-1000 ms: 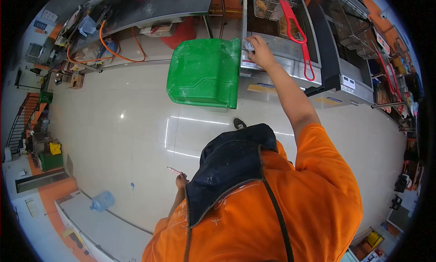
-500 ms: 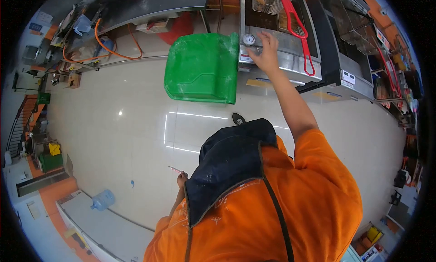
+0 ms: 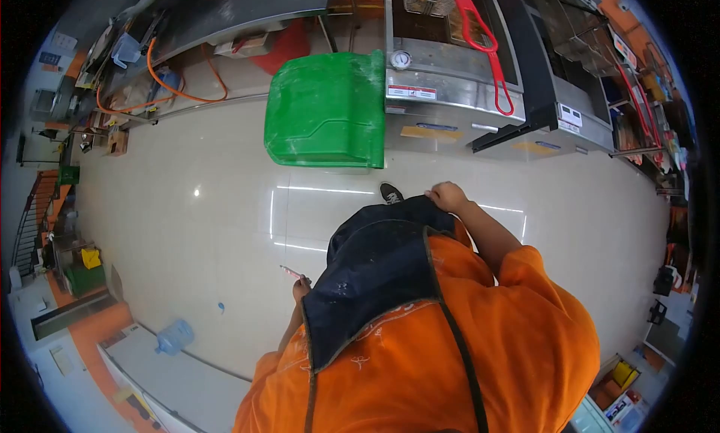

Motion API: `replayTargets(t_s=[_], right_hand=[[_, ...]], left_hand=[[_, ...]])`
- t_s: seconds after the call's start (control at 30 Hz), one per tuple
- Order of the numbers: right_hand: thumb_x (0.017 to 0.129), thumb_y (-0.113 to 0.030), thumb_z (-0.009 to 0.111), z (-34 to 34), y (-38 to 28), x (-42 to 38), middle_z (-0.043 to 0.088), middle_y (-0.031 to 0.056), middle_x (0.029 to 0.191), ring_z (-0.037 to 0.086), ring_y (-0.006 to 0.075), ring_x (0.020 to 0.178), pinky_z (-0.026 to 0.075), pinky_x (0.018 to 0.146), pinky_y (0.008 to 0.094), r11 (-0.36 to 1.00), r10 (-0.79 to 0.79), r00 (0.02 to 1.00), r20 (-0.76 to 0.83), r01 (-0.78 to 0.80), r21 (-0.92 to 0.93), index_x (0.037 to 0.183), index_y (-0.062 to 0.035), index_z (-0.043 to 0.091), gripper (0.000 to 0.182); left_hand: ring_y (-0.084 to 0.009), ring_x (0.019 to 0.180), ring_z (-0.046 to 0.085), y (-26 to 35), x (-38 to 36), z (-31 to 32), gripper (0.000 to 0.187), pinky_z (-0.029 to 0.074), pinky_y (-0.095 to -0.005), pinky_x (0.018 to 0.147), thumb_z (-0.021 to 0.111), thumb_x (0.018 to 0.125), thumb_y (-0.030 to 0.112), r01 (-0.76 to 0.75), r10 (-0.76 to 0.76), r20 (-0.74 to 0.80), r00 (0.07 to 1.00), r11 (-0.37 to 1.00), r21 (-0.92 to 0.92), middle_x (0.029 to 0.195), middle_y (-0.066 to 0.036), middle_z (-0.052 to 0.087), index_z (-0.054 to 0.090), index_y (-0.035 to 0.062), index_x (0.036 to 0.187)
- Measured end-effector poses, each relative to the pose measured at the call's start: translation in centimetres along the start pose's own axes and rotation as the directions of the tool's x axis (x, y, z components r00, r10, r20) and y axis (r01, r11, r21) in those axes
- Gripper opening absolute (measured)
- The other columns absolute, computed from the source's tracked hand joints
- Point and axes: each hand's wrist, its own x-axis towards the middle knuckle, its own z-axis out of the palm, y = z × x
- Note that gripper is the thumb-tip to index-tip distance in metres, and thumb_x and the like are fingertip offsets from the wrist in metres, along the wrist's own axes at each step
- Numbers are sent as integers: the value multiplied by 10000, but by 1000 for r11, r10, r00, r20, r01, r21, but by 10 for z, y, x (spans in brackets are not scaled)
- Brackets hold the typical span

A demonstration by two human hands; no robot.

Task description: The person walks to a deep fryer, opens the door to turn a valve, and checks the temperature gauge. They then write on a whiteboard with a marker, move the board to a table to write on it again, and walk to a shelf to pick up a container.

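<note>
My left hand [image 3: 301,288] hangs low beside my dark apron [image 3: 375,260], its fingers closed round a thin, pale pinkish stick-like object [image 3: 289,272]. The kind of that object is too small to make out. My right hand [image 3: 448,197] is at the apron's upper right edge, with curled fingers gripping the cloth. In front of me stands a steel fryer [image 3: 450,77] with a round dial gauge [image 3: 401,59] on its front ledge. A red-handled fry basket [image 3: 480,35] rests on it.
A green plastic bin [image 3: 326,110] stands left of the fryer, beside a steel table [image 3: 247,13]. A second fryer [image 3: 574,110] is to the right. A blue water bottle [image 3: 175,337] lies at the lower left on a white-topped unit. My shoe [image 3: 390,193] shows on the tiled floor.
My right hand has left the fryer's front ledge near the dial gauge and come back to my apron. The left hand still holds the thin object.
</note>
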Motion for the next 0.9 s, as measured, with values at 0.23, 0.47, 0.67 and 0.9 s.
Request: replayTargets(t_s=[0.23, 0.47, 0.67, 0.9], right_hand=[[818, -286, 559, 51, 94, -45, 642, 207, 919, 607, 356, 902, 484, 822, 409, 913, 402, 911, 92, -391, -114, 843, -6, 670, 303], [766, -191, 642, 80, 129, -53, 629, 209, 991, 607, 330, 957, 488, 848, 375, 950, 311, 950, 11, -312, 12, 884, -18, 673, 212], [727, -70, 620, 65, 106, -24, 611, 205, 1036, 608, 316, 953, 500, 821, 371, 951, 295, 929, 223, -307, 23, 933, -61, 679, 214], [802, -228, 582, 79, 111, -7, 639, 203, 965, 614, 323, 942, 502, 798, 395, 945, 327, 919, 222, -313, -96, 915, -35, 671, 241]], left_hand=[[-236, 701, 633, 26, 9, -6, 518, 486, -349, 638, 415, 928, 424, 114, -114, 80, 990, 993, 4, 782, -143, 666, 638, -39, 865], [-240, 750, 645, 13, 17, -1, 519, 489, -350, 670, 420, 926, 432, 42, -48, 66, 997, 995, 91, 802, -142, 671, 641, -36, 882], [-211, 689, 628, 1, 23, 4, 526, 480, -333, 624, 425, 923, 445, 3, -12, 99, 995, 996, 85, 777, -135, 670, 647, -30, 878], [-188, 630, 602, 12, 22, 2, 530, 465, -330, 600, 427, 921, 447, 59, -68, 124, 990, 996, 73, 748, -123, 666, 655, -26, 849]])
